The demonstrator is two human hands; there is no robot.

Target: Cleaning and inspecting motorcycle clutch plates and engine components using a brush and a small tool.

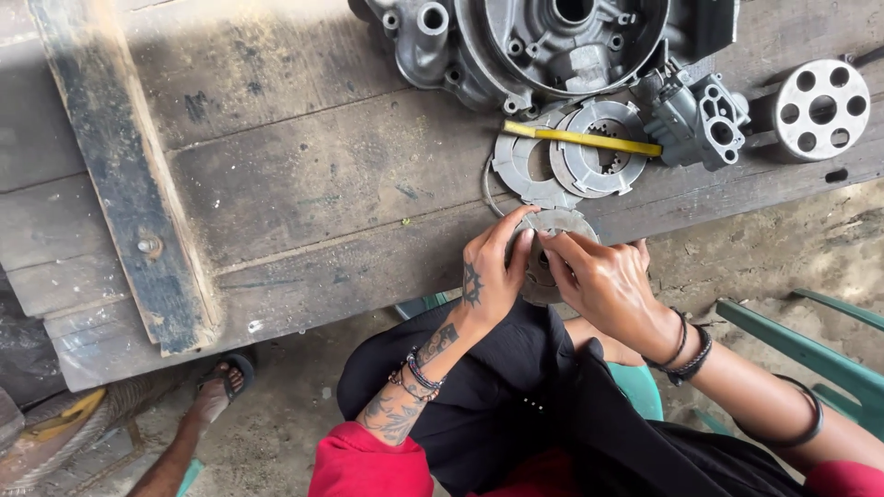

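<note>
My left hand (493, 271) and my right hand (603, 281) both grip a round grey metal clutch part (552, 225) at the near edge of the wooden workbench (304, 184). The fingers of both hands wrap its rim, hiding its lower half. Just beyond it lie two flat grey clutch plates (529, 166) with toothed centres, overlapping each other. A yellow-handled tool (585, 139) rests across them.
A large grey engine casing (534, 41) sits at the bench's far edge, with a smaller cast part (700, 115) and a drilled round disc (821, 109) to its right. A green plastic chair (829, 359) stands at right. Another person's sandalled foot (221, 387) is lower left.
</note>
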